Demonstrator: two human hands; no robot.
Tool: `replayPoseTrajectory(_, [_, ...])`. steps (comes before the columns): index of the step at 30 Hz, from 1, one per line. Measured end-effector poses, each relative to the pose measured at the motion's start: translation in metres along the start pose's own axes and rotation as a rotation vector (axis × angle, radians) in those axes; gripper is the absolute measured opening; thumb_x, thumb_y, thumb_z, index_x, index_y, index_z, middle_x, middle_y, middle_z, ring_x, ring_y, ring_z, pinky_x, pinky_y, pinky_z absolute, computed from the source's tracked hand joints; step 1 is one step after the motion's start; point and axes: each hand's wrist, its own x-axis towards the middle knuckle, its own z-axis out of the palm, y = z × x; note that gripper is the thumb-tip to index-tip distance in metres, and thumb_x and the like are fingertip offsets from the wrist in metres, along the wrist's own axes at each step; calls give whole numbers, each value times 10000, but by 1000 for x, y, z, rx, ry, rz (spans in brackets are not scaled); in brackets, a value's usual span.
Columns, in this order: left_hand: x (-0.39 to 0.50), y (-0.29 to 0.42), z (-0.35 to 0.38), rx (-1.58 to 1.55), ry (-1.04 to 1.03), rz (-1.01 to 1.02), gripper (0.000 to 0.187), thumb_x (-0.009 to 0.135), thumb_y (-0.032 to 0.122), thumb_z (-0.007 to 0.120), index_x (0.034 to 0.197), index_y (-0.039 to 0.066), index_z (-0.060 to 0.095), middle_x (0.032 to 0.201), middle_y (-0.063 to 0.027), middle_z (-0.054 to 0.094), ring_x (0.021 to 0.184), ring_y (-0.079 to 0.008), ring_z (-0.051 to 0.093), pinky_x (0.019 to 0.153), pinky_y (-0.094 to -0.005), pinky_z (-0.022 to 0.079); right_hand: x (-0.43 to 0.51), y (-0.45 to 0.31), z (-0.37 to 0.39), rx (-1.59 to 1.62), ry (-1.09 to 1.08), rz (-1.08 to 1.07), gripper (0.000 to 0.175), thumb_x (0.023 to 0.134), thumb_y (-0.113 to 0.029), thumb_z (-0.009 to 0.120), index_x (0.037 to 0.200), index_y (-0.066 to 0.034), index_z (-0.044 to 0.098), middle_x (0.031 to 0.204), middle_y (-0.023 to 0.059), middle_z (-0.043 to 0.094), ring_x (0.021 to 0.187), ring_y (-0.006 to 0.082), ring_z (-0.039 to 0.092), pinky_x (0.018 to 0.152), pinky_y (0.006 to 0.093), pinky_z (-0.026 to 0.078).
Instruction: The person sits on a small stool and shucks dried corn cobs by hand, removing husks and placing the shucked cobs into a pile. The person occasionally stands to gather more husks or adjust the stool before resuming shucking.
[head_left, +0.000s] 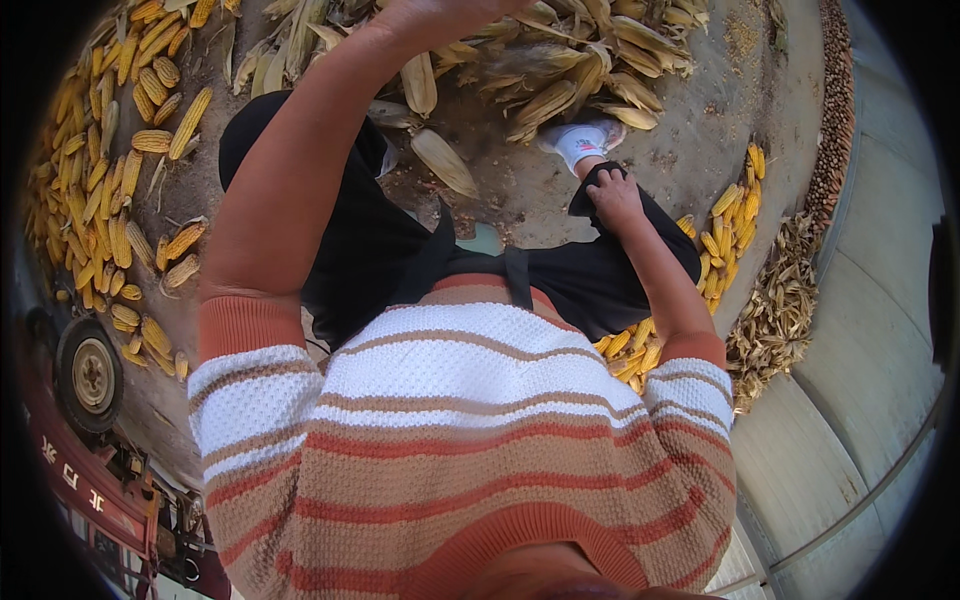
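My left hand (457, 13) reaches forward over a heap of corn ears in dry husks (551, 71), and the top edge of the picture cuts off its fingers. What it may hold cannot be seen. My right hand (615, 196) rests on the lower black trouser leg (652, 232) near my right ankle, with nothing seen in it. Between my feet, an ear in its pale husk (444, 161) lies on the ground, and another husked ear (418, 84) is just beyond it.
Husked yellow cobs (112, 195) spread over the ground at left, near a red vehicle's wheel (90, 373). More bare cobs (727, 232) lie at right, beside a pile of dry husks (776, 300). A long stack (831, 112) runs along a pale wall (885, 225). My right shoe (581, 141) touches the heap's edge.
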Motion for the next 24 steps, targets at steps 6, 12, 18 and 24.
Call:
replayPoseTrajectory(6, [-2,2,-10,-48,-60,-18,38,805,84,567,818,62,595,673,55,512,630,-61,451,555,-251,389,6,-8,10,-90,-227,0,144,781,-196,558,815,-152,690,842,42,645,828,209,604,701,372,404])
replayPoseTrajectory(12, [-2,3,-11,-66,7,5,89,764,48,574,850,45,592,708,15,542,681,-67,474,608,-252,415,-3,15,-25,144,-319,119,222,747,-119,585,961,-110,645,1035,101,613,1003,279,579,804,399,478])
replayPoseTrajectory(18, [5,0,-8,-25,-39,-15,75,803,75,576,868,43,593,697,29,531,663,-71,462,589,-251,404,39,0,3,56,40,-73,283,792,-206,567,1066,-150,603,1209,84,485,1185,263,408,910,448,380])
replayPoseTrajectory(24, [1,-1,0,-115,-45,20,63,830,96,562,865,62,601,680,52,517,636,-68,452,564,-256,396,40,2,38,-159,-215,-151,220,826,-245,483,911,-163,668,1071,33,563,1060,213,498,860,478,351])
